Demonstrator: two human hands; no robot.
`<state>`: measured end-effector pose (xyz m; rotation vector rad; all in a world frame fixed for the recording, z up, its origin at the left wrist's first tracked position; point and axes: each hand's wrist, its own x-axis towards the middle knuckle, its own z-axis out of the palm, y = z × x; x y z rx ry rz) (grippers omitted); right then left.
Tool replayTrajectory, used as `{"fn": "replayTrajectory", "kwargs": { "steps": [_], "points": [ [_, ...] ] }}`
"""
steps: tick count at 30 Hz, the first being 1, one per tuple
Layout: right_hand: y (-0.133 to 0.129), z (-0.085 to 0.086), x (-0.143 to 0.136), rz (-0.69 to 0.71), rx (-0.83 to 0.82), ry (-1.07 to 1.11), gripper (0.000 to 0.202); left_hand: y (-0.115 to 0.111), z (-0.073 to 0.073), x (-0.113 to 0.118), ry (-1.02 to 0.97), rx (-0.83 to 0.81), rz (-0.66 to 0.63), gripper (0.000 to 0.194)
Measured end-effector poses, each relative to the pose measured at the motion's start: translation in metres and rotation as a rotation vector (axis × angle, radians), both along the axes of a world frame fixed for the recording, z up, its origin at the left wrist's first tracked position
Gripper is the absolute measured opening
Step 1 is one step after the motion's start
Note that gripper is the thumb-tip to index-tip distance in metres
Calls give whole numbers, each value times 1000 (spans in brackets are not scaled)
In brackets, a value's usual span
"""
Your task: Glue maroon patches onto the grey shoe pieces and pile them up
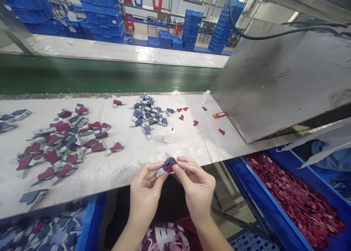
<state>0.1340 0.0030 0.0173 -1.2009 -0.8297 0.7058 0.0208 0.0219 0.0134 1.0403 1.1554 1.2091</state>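
Between both hands, at the front edge of the white table [131,156], is a small grey-blue and white part [168,162] with a dark red piece on it. My left hand [146,185] is closed on its left side. On its right side, the thumb and fingers of my right hand [196,181] pinch at the red piece. A clear bottle with a thin tip [170,134] stands just beyond the hands. Behind it lies a pile of grey-blue parts [148,112], with loose red pieces [195,123] to the right.
Red-and-blue parts [52,156] are heaped at left. A blue bin of red pieces [274,207] is lower right, another bin [90,221] lower left. A metal panel [279,79] rises at right; a green belt [109,73] runs behind the table.
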Motion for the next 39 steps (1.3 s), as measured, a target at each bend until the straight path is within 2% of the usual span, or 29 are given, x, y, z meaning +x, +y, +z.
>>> {"fn": "replayTrajectory", "kwargs": {
  "steps": [11, 19, 21, 23, 26, 29, 31, 33, 36, 39],
  "points": [
    [-2, -1, 1, -58, 147, -297, 22, -8, 8, -3, 0, 17, -22, 17],
    [-7, -3, -4, -206, 345, -636, 47, -9, 18, -1, -58, -30, -12, 15],
    [-7, -4, -6, -248, 333, -654, 48, -9, 19, 0, -54, -44, 0, 16],
    [-7, -5, -7, -265, 291, -580, 41, -10, 20, 0, -45, -44, 7, 18],
    [-3, -2, -1, -120, 181, -294, 24, -11, 23, 1, -29, -39, 19, 19],
    [4, 7, 14, 213, 24, 25, 30, -10, 28, 1, -9, -41, 29, 21],
    [8, 14, 25, 422, -58, 95, 29, -8, 30, 0, 4, -42, 3, 22],
    [10, 19, 33, 558, -94, 72, 21, -5, 30, -2, 5, -41, -35, 24],
    [8, 20, 34, 573, -85, -12, 19, -3, 24, -5, 21, -15, -93, 30],
    [4, 16, 24, 418, -65, -236, 18, -6, 17, -5, 106, 49, -127, 31]
  ]
}}
